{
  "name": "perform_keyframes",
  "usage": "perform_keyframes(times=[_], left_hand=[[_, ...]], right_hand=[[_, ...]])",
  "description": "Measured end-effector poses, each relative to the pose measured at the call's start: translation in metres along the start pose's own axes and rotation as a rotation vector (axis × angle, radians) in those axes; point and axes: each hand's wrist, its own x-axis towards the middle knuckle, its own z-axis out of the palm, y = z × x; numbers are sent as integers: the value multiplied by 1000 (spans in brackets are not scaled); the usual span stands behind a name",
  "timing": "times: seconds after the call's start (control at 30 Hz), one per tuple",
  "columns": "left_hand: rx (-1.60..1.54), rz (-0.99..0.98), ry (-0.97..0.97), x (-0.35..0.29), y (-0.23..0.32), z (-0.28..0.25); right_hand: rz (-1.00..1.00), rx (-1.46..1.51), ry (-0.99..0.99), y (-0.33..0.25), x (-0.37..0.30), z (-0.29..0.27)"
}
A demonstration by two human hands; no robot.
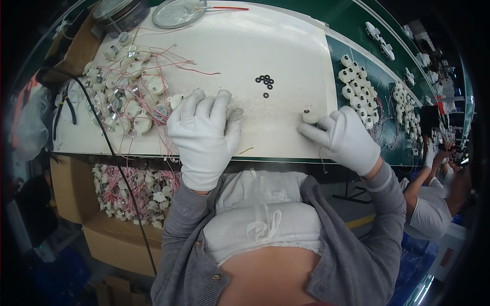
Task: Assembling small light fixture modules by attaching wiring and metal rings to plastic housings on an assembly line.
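Note:
Both my hands wear white gloves. My right hand (349,140) is closed at the right front of the white tabletop, gripping a small cream-coloured round motor (310,117) with a black ring on its top. A thin wire dangles below that hand. My left hand (203,137) rests over the table beside a heap of small motors (140,122) with pink and red wires. Its fingers reach forward and the thumb stands apart; nothing shows in it. Between and beyond my hands lies a cluster of small black rubber rings (266,80).
Rows of motors with black rings (359,89) stand on the green surface at right. A cardboard box (122,245) full of wired motors sits below the table. Pliers (65,107), a black cable (104,130), a round dish (176,14) and a brush (224,8) are around. Other people work at far right.

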Motion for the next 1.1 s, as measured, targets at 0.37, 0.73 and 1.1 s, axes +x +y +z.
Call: perform_keyframes(times=[0.37,0.73,1.1], left_hand=[[97,-14,-66,0,3,0],[168,-11,-135,-4,7,-5],[211,58,-129,-1,5,1]], right_hand=[[458,360,5,-8,-2,-4],[915,500,202,3,-98,-31],[1080,360,81,100,-178,24]])
